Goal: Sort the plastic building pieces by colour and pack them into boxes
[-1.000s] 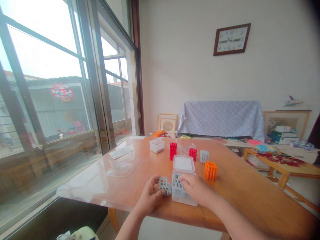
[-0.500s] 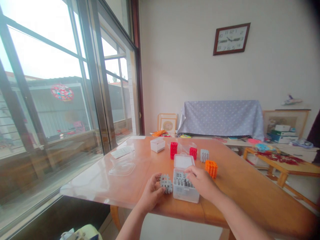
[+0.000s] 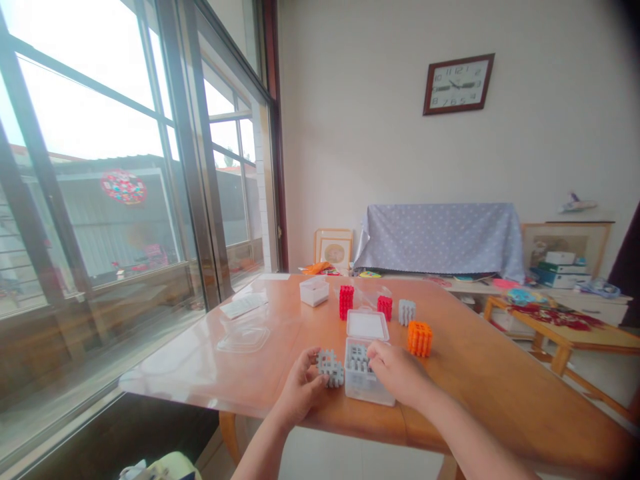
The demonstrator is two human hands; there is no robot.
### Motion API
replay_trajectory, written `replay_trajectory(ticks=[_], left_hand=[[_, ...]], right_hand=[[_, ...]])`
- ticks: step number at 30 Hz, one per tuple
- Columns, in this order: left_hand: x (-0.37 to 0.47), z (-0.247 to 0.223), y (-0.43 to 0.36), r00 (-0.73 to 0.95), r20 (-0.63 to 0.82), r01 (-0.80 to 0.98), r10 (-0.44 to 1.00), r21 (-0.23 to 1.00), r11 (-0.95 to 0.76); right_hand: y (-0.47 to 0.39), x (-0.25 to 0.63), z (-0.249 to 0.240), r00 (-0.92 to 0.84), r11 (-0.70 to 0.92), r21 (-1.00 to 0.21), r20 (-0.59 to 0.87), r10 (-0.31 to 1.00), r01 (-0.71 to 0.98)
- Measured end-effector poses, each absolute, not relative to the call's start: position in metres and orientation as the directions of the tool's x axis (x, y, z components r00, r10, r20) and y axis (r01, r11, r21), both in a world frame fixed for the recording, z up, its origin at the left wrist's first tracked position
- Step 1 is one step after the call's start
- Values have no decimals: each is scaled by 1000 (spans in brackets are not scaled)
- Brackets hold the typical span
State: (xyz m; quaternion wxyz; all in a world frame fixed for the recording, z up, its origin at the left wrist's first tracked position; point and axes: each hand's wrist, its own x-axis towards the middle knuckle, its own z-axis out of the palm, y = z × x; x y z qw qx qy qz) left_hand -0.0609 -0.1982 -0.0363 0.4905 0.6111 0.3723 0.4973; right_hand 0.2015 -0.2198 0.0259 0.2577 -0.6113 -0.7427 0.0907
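My left hand (image 3: pixel 305 387) holds a grey block assembly (image 3: pixel 330 369) by its left side, just left of the clear plastic box. That box (image 3: pixel 369 392) stands near the table's front edge with its lid (image 3: pixel 367 325) tipped back and grey pieces (image 3: pixel 358 355) inside. Over the box's right side is my right hand (image 3: pixel 393 370), fingers bent and pressed together at the pieces; whatever is between the fingertips is hidden. Behind the box stand a tall red block (image 3: pixel 347 303), a smaller red block (image 3: pixel 385 308), a grey block (image 3: pixel 407 312) and an orange block (image 3: pixel 419 339).
On the wooden table (image 3: pixel 285 340) are a white container (image 3: pixel 314 293), a clear lid (image 3: pixel 243 339) and a paper sheet (image 3: pixel 245 305) at the left. A low wooden bench (image 3: pixel 563 345) stands to the right, and a window runs along the left.
My right hand has shifted slightly left over the box, its fingers lower among the pieces. My left hand keeps its hold on the grey assembly, which is tilted a little differently.
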Motion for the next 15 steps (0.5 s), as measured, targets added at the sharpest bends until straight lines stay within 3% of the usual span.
replay_trajectory(ticks=[8, 15], left_hand=[[-63, -41, -193, 217, 277, -27, 936, 960, -278], [-58, -14, -201, 219, 427, 115, 878, 882, -457]], right_hand=[[-225, 206, 32, -113, 276, -559, 309, 944, 782], [-227, 206, 48, -90, 375, -714, 404, 910, 592]])
